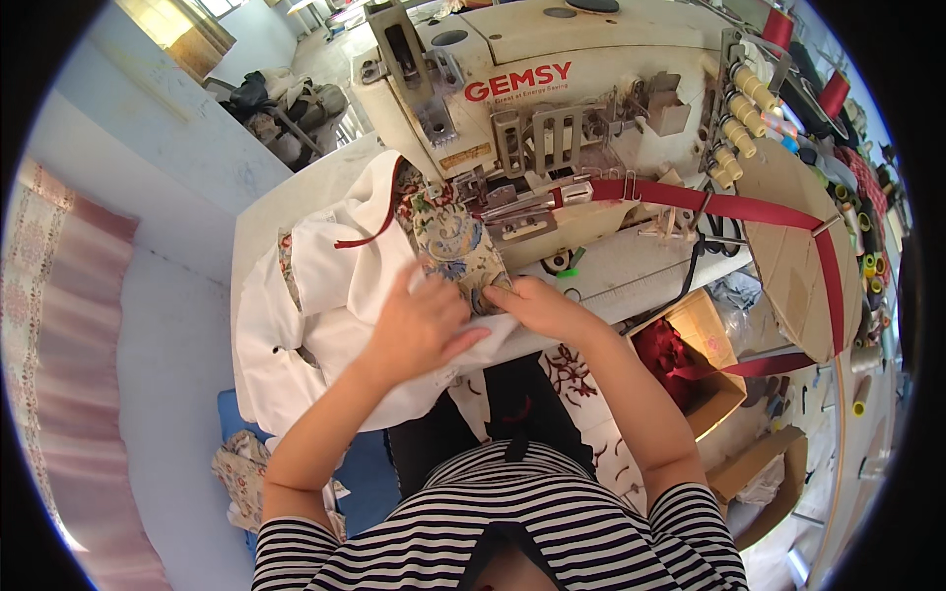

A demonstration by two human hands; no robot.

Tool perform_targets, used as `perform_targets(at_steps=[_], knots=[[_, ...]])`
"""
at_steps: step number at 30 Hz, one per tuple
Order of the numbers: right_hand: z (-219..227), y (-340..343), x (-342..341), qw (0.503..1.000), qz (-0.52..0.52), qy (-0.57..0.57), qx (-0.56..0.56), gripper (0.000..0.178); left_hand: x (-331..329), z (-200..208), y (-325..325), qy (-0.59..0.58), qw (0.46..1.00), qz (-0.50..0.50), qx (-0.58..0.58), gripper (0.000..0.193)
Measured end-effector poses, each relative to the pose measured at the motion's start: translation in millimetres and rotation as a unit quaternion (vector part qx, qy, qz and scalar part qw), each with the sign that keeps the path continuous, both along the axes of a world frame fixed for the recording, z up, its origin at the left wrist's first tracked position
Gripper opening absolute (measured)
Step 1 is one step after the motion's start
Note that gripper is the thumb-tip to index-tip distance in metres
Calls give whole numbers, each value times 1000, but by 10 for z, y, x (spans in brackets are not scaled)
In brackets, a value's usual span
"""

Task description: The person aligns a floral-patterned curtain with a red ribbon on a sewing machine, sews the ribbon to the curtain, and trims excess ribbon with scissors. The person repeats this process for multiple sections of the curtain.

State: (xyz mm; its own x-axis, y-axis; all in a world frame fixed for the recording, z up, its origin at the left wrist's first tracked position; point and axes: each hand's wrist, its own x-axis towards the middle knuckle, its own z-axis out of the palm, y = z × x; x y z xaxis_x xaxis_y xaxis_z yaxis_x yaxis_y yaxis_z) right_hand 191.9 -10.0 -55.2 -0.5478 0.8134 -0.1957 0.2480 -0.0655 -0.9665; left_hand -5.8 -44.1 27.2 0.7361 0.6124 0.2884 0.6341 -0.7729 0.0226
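Note:
Floral patterned fabric (448, 241) runs from under the sewing machine's needle area toward me, with white cloth (340, 295) bunched to its left. At the near end of the floral piece, my right hand (537, 305) pinches its edge between thumb and fingers. Just left of it, my left hand (419, 325) hovers at or over the white cloth, slightly blurred, thumb stretched out and apart from the fingers. Whether it touches the cloth I cannot tell. A dark red binding strip (370, 231) edges the fabric, its loose end lying on the white cloth.
The sewing machine (611, 79) spans the back of the table. Red tape (709, 202) feeds into it from a cardboard disc (788, 246) at right. Below sits a cardboard box (724, 394) of red tape. Thread spools (867, 246) line the right side; scraps (567, 374) litter the floor.

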Motion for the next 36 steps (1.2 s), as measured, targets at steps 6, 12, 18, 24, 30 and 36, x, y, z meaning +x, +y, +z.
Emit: perform_targets(at_steps=[6, 12, 18, 24, 30, 36], knots=[[41, -445, -168, 972, -69, 172, -142, 42, 348, -258, -835, -126, 992, -10, 3, 28], [124, -619, -33, 987, -45, 151, -41, 45, 187, -89, -471, -75, 992, 99, 4, 37], [169, -539, 368, 811, -247, -232, 477, 29, 99, -62, -497, -99, 988, 112, -47, 28], [-130, -490, 130, 810, -150, -274, 496, 28, 374, -211, -549, -201, 971, 123, 49, 30], [176, -507, 303, 772, -249, -275, 516, 9, 280, -551, -539, -259, 950, 175, -1, 33], [-72, -229, 433, 655, -124, -495, 557, 10, 466, -447, -554, -295, 923, 243, -34, 47]])
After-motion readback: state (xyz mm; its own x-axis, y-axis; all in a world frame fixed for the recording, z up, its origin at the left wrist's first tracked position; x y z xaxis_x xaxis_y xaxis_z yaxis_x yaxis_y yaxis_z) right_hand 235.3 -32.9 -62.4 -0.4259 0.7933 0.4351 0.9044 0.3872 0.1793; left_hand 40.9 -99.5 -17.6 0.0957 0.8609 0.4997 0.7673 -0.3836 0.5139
